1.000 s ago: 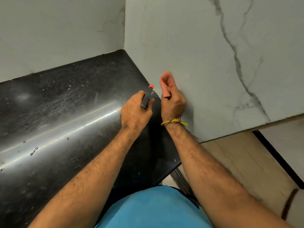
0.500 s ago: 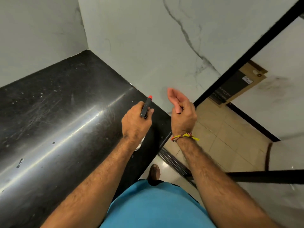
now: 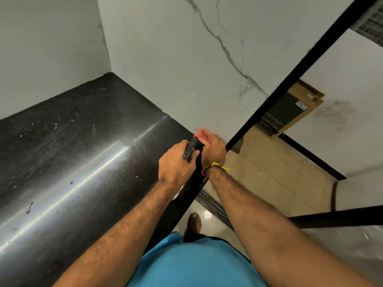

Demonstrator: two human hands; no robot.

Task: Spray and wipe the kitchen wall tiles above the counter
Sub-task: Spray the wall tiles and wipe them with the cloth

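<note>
A black stone counter [image 3: 68,154] fills the left and lower left of the frame, streaked with a long band of reflected light and dotted with pale specks. Behind it, at upper left and across the top centre, the white marble-look wall tiles [image 3: 170,65] meet in a corner, with grey veins running down toward the centre.

Near the centre of the frame, the left hand [image 3: 176,164] is curled around a dark slim tool with an orange tip [image 3: 190,149], which is held upright with the tip pointing toward the wall. Just to the right of it, the right hand [image 3: 213,148] is raised beside the tip, with its fingers [image 3: 204,135] bent near it; whether they pinch anything cannot be told. A yellow thread band [image 3: 216,166] is worn on that wrist.

At right, a black frame bar [image 3: 290,79] slants across the frame, and a tan tiled floor [image 3: 275,177] and a flat cardboard box [image 3: 290,112] leaning on a far wall are seen beyond it. A blue shirt is visible at the bottom centre.

No spray bottle or cloth is seen. The step in hand is judged to be readying the tool with both hands. It is best done with the tool kept steady, then the tip laid flat and moved along the tiles in even, overlapping passes from the corner outward.
</note>
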